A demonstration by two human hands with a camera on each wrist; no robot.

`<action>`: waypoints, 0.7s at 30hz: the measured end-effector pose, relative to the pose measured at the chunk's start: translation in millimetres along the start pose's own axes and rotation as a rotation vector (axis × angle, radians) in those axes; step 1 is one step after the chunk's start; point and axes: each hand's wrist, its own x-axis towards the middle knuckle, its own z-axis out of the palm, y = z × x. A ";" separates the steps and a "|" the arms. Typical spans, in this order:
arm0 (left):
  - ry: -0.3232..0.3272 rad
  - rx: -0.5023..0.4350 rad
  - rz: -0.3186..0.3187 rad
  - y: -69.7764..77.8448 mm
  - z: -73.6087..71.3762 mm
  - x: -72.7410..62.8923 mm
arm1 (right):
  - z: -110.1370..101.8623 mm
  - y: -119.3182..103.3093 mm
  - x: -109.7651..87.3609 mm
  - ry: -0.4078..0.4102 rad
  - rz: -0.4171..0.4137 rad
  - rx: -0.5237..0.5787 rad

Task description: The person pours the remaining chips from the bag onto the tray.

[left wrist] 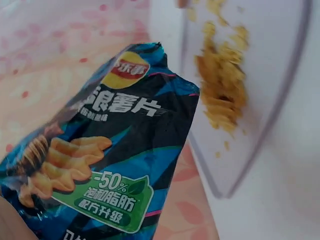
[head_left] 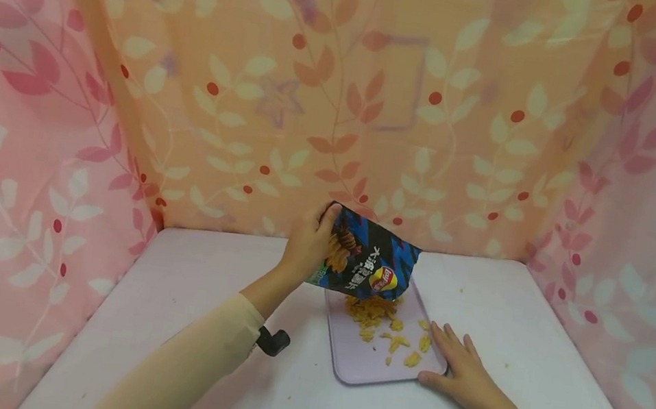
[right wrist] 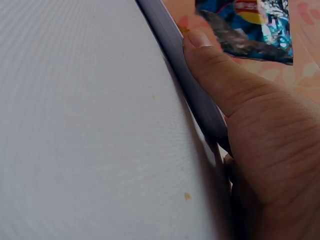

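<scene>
My left hand (head_left: pixel 305 243) grips a black and blue potato chip bag (head_left: pixel 368 255) by its left end, holding it tilted above a pale purple tray (head_left: pixel 352 371). In the left wrist view the printed front of the bag (left wrist: pixel 115 140) shows wavy chips and a green label. Yellow-brown potato chips (head_left: pixel 370 312) lie piled on the tray under the bag, with loose pieces nearer its front and right edge. My right hand (head_left: pixel 467 375) rests against the tray's near right corner, fingers spread. Up close, its thumb lies along the tray's rim (right wrist: pixel 185 75).
The tray sits on a white-covered table (head_left: pixel 208 355) with a few small crumbs. Floral cloth (head_left: pixel 330 94) hangs behind it, and pink floral cloth stands on both sides. A dark camera mount (head_left: pixel 274 341) is on the left wrist.
</scene>
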 end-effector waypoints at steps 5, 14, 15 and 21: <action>0.117 -0.147 -0.110 2.5 -4.9 3.8 | -1.0 0.1 0.9 0.003 0.010 -0.025; 0.136 -0.247 -0.369 -13.3 -13.4 -5.6 | -0.7 -0.3 0.6 0.012 0.000 -0.029; 0.132 -0.263 -0.388 -14.5 -15.3 -6.8 | -0.5 -0.5 0.5 0.016 -0.007 -0.030; 0.129 -0.332 -0.510 -21.9 -29.0 -16.2 | 1.9 -1.9 -1.2 0.027 -0.030 -0.010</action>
